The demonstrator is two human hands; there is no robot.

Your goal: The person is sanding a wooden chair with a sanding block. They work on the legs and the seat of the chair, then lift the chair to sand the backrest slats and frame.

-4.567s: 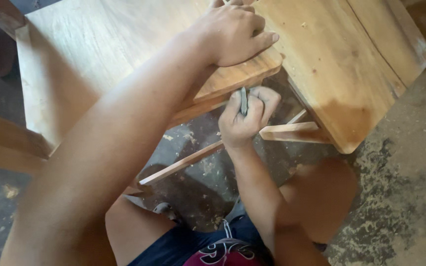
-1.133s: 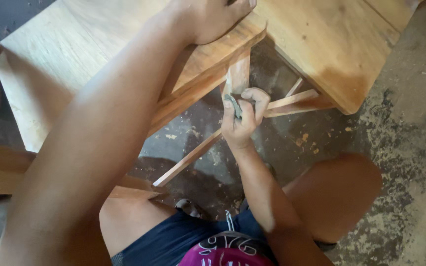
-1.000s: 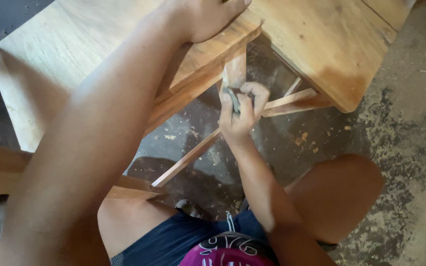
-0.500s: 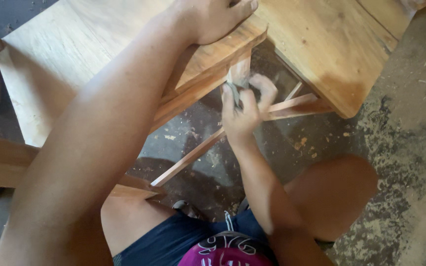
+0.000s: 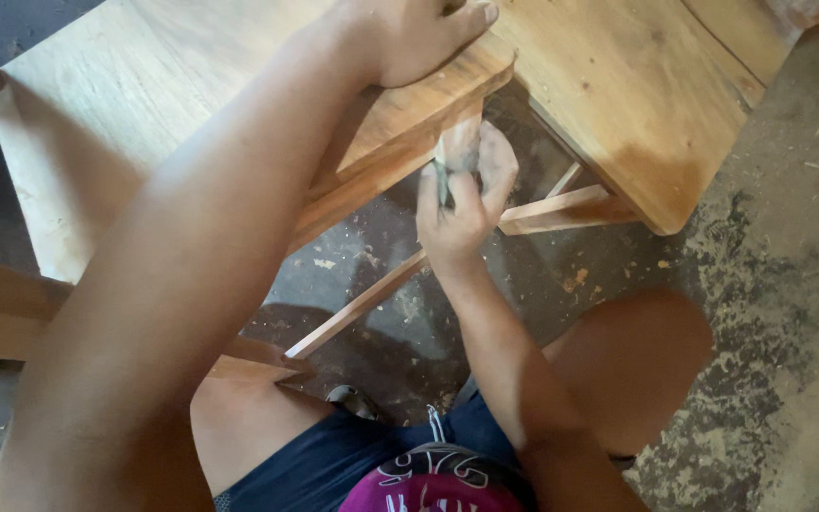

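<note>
I see the left hand [image 5: 409, 33] pressed flat, fingers spread, on the corner of the wooden seat panel [image 5: 172, 104]; just right and below, the right hand [image 5: 457, 204] is clenched around a folded grey sanding sheet [image 5: 442, 180], held against the wooden leg [image 5: 460, 142] under that corner; thin rail [image 5: 561, 207] beside it; dusty floor [image 5: 770, 284] at right.
</note>
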